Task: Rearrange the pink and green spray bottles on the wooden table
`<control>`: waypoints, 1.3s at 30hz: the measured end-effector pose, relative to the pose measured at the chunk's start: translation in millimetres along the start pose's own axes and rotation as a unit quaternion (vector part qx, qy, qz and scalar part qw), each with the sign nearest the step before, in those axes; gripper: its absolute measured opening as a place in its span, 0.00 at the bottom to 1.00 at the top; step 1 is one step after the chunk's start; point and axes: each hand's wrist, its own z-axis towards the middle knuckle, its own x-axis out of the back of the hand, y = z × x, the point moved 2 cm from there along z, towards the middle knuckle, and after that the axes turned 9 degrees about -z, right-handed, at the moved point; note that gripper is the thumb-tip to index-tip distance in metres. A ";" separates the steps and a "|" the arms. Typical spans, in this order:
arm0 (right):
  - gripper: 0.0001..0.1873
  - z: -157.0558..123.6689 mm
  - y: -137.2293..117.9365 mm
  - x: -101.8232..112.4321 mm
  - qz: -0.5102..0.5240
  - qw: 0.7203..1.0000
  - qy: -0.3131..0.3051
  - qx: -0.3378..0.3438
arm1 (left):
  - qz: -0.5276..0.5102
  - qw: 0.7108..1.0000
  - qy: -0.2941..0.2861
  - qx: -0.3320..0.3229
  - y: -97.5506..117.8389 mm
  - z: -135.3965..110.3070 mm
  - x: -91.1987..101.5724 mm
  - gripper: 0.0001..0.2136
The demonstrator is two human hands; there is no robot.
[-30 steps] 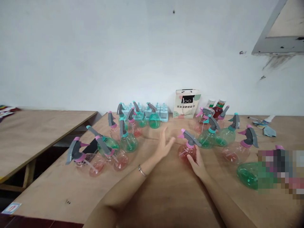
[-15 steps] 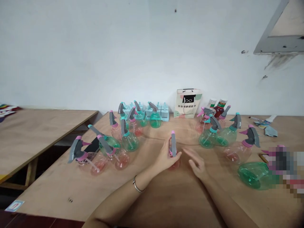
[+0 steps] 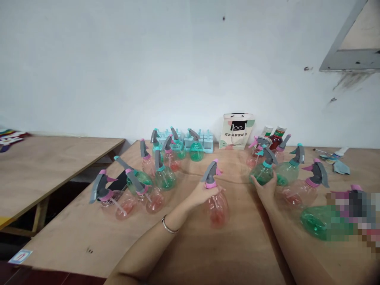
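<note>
My left hand (image 3: 202,193) grips a pink spray bottle (image 3: 217,208) near its neck, just under the grey and pink trigger head (image 3: 210,174); the bottle stands in the middle of the wooden table (image 3: 208,249). My right hand (image 3: 267,189) reaches to the right and closes round the base of a green spray bottle (image 3: 263,171) with a grey and teal head. A thin bracelet (image 3: 167,227) circles my left wrist.
Several pink and green spray bottles (image 3: 142,186) crowd the table's left, more stand at the right (image 3: 308,184). A green bottle (image 3: 316,223) lies on its side near a blurred patch. A paper bag (image 3: 236,131), teal trays (image 3: 204,140) and sauce bottles (image 3: 276,136) line the wall. A second table (image 3: 44,162) stands left.
The pink bottle passed from my right hand to my left, which now holds it upright nearer me. My right hand moved right onto a green bottle.
</note>
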 end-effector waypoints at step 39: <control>0.49 -36.2 -30.7 7.2 0.054 0.973 -0.199 0.105 | -0.191 0.975 -0.045 0.107 9.6 -7.3 -22.6 0.20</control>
